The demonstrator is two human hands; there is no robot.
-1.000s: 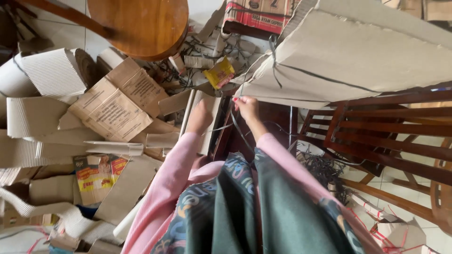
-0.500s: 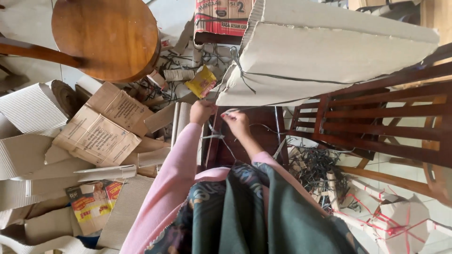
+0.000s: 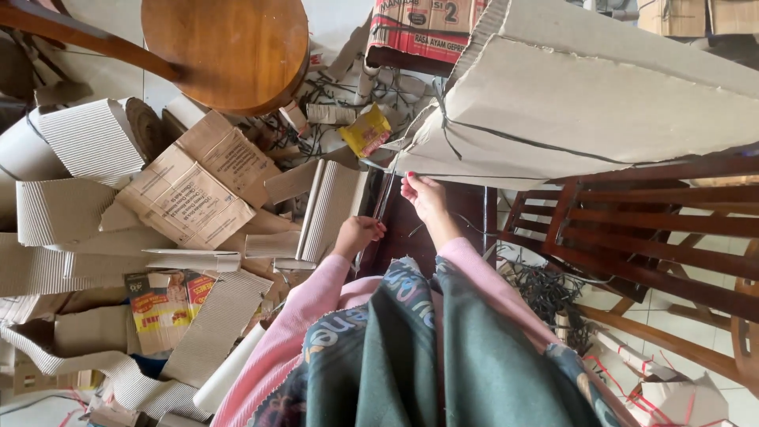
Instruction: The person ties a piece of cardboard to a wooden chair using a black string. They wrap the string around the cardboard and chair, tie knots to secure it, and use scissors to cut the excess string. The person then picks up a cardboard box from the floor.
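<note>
A thick bundle of flattened grey cardboard (image 3: 601, 103), bound with thin black string, lies on a dark wooden chair (image 3: 466, 217). A strand of black string (image 3: 383, 198) runs from the bundle's near corner down to my left hand (image 3: 358, 235), which is closed around it. My right hand (image 3: 421, 194), with red nails, pinches the string just below the bundle's corner. Both arms wear pink sleeves.
Loose corrugated cardboard pieces (image 3: 182, 198) and flattened boxes cover the floor at left. A round wooden stool (image 3: 225, 47) stands at the top left, a printed carton (image 3: 423, 28) at top centre, a slatted wooden chair (image 3: 656, 229) at right. Tangled black string (image 3: 545, 289) lies under it.
My left hand has drawn back toward my body along the string. My right hand stays at the bundle's corner. The view has shifted slightly.
</note>
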